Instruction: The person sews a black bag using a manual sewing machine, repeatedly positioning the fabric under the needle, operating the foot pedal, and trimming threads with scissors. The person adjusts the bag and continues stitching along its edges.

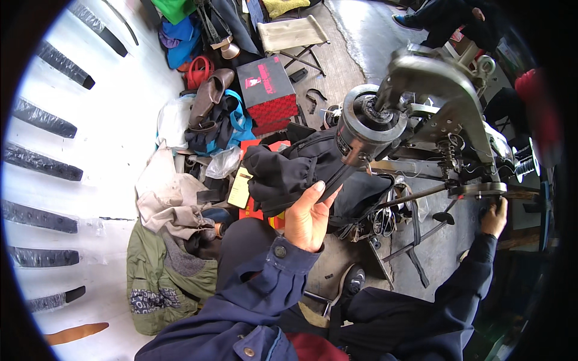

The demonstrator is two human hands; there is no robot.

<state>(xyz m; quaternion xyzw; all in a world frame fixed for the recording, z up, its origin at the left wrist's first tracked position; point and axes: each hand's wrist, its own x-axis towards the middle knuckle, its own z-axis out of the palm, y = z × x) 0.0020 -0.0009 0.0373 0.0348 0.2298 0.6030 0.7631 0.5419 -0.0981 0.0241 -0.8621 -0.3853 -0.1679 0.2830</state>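
Honestly, the soft black gathered fabric piece [280, 177] slips out of sight at the round steel sewing-machine bed [352, 139]'s left edge, long axis slanting, loose end pointing left; left hand [308, 221] pinches it, right hand [495, 218]'s grip at the grey metal wheel [477, 189] is half-hidden, can't tell.

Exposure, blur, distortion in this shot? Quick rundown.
Head view: wall washed out nearly white, right rim dark. Head view: red item smeared; machine top soft, perhaps motion blur; left hand and black cloth fairly clear. Head view: black fisheye border.
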